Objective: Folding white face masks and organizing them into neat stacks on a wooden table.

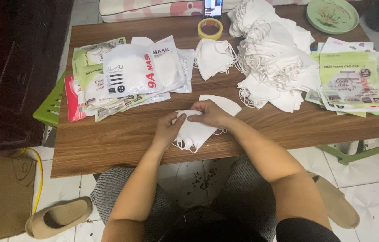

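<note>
On the wooden table (109, 143), both hands, left (168, 130) and right (211, 113), grasp a small stack of folded white masks (196, 133).

White-green mask packets (122, 76) left, green-labelled stack (355, 83) right (phone screen (212, 8) at far edge)

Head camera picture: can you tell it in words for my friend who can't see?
Both hands, left hand and right hand, hold a small stack of white face masks on a wooden table. A big mask pile, mask packets and a tape roll lie behind.
</note>
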